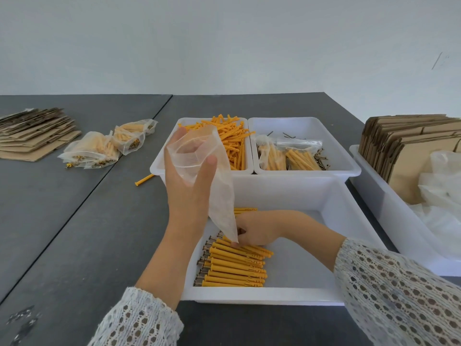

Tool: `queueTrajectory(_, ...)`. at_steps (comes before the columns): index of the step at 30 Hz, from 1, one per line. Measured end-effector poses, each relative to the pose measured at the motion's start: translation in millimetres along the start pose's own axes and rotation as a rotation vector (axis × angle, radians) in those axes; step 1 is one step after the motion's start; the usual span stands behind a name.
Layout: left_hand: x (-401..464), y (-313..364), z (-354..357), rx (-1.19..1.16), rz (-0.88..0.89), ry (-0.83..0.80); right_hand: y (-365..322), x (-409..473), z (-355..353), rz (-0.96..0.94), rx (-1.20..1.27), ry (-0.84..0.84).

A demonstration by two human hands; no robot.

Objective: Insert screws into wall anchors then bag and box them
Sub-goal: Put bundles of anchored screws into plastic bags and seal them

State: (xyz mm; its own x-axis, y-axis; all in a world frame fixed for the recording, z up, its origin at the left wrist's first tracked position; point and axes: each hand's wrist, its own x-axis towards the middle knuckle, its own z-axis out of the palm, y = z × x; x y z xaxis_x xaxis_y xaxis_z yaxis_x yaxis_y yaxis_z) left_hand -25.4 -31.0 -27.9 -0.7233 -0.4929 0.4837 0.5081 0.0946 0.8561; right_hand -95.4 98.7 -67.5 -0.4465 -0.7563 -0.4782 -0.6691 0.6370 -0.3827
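Note:
My left hand (185, 188) holds an empty clear plastic bag (214, 186) upright with its mouth spread open, above the left side of the near white tray (354, 221). My right hand (259, 228) reaches down into that tray and closes on yellow wall anchors with screws in them; the bag's lower corner hides its fingertips. A row of several assembled anchors (234, 268) lies in the tray's front left. Loose yellow anchors (232, 143) fill the far left tray. The far right tray (306, 126) holds loose screws and two filled bags (289, 156).
Filled bags (104, 148) lie on the dark table at the left, beside a stack of flat cardboard (37, 133). One loose anchor (144, 180) lies on the table. At the right, a white bin (379, 193) holds folded cardboard boxes (409, 143) and plastic bags.

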Motion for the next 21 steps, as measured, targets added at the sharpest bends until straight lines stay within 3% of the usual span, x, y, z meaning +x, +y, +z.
queueTrajectory(4, -0.9, -0.1, -2.8, -0.038, 0.048, 0.056, 8.5, -7.9, -7.0, 0.051, 0.015, -0.032)
queueTrajectory(7, -0.4, 0.4, -4.3, -0.034, 0.061, 0.071, 19.4, -26.0, -26.2, 0.085, 0.202, 0.050)
queueTrajectory(12, 1.3, -3.4, -1.8, 0.083, 0.029, -0.026, 39.4, -59.8, -54.3, 0.004, 0.603, 0.444)
queueTrajectory(17, -2.8, -9.2, 10.1, 0.253, -0.114, -0.251, 45.4, -71.1, -70.3, -0.232, 1.278, 0.950)
queueTrajectory(19, -1.9, -12.2, 13.4, 0.246, -0.181, -0.296, 42.7, -71.0, -72.6, -0.337, 1.459, 1.021)
queueTrajectory(21, -1.1, -14.8, 14.9, 0.244, -0.244, -0.342, 38.4, -69.9, -71.9, -0.414, 1.473, 1.005)
